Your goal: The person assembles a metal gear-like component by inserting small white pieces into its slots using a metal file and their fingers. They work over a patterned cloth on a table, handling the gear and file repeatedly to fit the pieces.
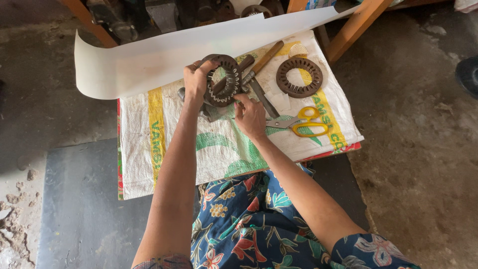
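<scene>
My left hand [195, 79] grips a dark slotted metal ring [223, 79], held tilted on edge over a low table covered with a white woven sack [174, 144]. My right hand [250, 115] is at the ring's lower right edge, fingertips pinched at its slots. Whether it holds a small piece there I cannot tell. A second slotted ring [299, 76] lies flat at the table's far right.
Yellow-handled scissors [303, 122] lie right of my right hand. A wooden-handled tool [263, 62] and a flat metal blade [262, 97] lie between the rings. A long curled white sheet [149, 62] spans the far edge. Wooden legs [356, 27] stand beyond; concrete floor surrounds.
</scene>
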